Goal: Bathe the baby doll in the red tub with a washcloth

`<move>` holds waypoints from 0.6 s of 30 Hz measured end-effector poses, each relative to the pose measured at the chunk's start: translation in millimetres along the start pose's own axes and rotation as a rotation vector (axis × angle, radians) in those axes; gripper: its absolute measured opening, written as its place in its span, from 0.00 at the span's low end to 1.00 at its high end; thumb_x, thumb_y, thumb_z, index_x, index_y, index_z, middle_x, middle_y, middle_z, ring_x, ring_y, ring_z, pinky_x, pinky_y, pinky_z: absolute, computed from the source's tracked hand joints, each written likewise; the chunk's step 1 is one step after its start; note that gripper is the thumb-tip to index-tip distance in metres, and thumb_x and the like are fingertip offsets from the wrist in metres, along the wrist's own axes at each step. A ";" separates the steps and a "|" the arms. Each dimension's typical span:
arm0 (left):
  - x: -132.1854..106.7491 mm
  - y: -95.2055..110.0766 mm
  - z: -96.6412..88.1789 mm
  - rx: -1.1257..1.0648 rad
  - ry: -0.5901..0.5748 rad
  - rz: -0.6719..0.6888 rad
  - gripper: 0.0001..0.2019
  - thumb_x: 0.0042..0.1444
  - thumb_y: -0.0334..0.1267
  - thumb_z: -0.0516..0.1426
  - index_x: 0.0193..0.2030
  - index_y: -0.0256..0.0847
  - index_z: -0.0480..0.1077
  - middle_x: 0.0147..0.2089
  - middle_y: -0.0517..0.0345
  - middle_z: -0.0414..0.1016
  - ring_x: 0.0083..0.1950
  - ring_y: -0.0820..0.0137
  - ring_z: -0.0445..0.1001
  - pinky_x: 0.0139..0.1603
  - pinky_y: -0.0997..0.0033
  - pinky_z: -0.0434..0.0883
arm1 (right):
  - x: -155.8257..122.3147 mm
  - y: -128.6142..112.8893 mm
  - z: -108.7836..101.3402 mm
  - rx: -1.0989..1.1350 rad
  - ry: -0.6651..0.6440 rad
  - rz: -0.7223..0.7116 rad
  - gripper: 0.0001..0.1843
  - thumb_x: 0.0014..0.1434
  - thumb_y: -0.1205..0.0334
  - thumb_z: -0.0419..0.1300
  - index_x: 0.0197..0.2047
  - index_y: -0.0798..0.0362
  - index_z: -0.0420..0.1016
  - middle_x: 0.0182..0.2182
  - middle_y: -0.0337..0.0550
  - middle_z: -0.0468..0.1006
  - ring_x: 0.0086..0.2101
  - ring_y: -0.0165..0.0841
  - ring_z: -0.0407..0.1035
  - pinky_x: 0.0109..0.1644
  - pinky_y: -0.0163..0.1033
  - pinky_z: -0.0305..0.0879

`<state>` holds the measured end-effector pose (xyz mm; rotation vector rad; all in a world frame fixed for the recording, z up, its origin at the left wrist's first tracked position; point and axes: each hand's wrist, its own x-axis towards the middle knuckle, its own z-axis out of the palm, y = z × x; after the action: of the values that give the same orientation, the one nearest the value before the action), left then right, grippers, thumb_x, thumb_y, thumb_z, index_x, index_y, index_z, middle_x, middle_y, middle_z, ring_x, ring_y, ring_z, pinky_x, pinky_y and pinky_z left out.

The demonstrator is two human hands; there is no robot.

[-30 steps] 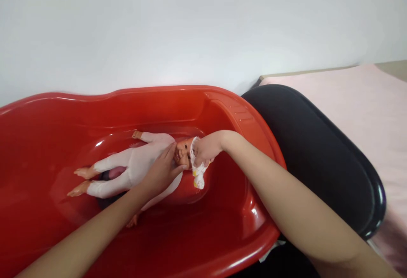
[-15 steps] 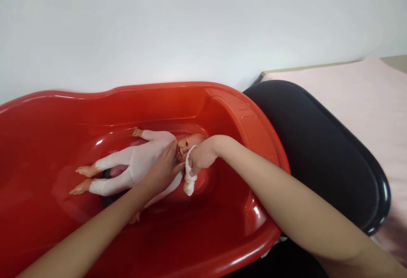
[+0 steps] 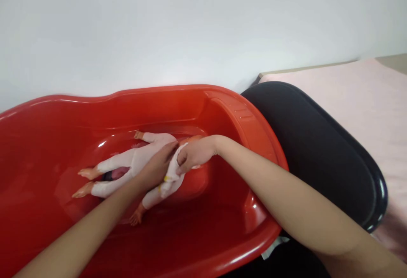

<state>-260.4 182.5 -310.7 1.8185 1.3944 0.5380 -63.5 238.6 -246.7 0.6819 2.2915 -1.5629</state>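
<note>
A baby doll (image 3: 143, 155) in a white suit lies on its back in shallow water in a red baby tub (image 3: 254, 136), feet to the left. My right hand (image 3: 197, 154) is closed on a small white cloth (image 3: 172, 171) with yellow marks, over the doll's neck and face. My left hand (image 3: 158, 165) is over the doll's chest. Its bent fingers meet the edge of the cloth and appear closed on it; the thumb is hidden. The doll's face is mostly covered by my right hand and the cloth.
A dark support (image 3: 108, 175) with a pinkish part shows between the doll's legs. Right of the tub is a black oval surface (image 3: 324, 151), beside a pink-covered surface (image 3: 359, 95). A pale wall (image 3: 190, 28) rises behind the tub.
My right hand and the cloth have moved left over the doll's face and neck. My left hand's fingers have curled in by the cloth, and the doll's near arm shows more.
</note>
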 end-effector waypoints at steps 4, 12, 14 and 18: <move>1.4 6.7 -35.4 -0.168 0.120 -0.100 0.29 0.71 0.58 0.48 0.67 0.41 0.71 0.68 0.48 0.76 0.69 0.54 0.74 0.74 0.53 0.69 | -0.1 -4.7 -1.9 0.038 0.319 -0.046 0.10 0.66 0.54 0.63 0.38 0.52 0.79 0.41 0.40 0.83 0.42 0.32 0.75 0.49 0.35 0.68; -7.4 3.4 -15.9 0.133 0.032 0.022 0.31 0.67 0.39 0.49 0.76 0.41 0.61 0.79 0.48 0.64 0.79 0.54 0.61 0.82 0.45 0.55 | 9.8 -3.8 11.0 -0.406 0.235 0.226 0.15 0.52 0.62 0.75 0.43 0.49 0.81 0.56 0.44 0.82 0.67 0.50 0.65 0.79 0.63 0.45; -8.6 -0.1 -4.0 0.142 0.061 0.041 0.30 0.68 0.37 0.46 0.76 0.41 0.62 0.79 0.51 0.64 0.80 0.58 0.59 0.83 0.49 0.53 | 12.1 -1.5 12.8 -0.441 0.179 0.308 0.19 0.51 0.67 0.75 0.46 0.47 0.81 0.56 0.41 0.82 0.70 0.49 0.61 0.80 0.69 0.32; -11.9 3.3 6.0 0.082 0.027 0.006 0.25 0.70 0.43 0.48 0.70 0.46 0.70 0.68 0.55 0.79 0.70 0.54 0.75 0.74 0.53 0.70 | 15.3 3.1 12.7 -0.534 0.216 0.384 0.22 0.52 0.63 0.76 0.51 0.51 0.81 0.65 0.53 0.75 0.71 0.54 0.59 0.76 0.69 0.51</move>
<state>-257.7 169.0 -310.4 1.8876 1.4480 0.5169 -75.2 231.1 -261.3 1.0877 2.3852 -0.6936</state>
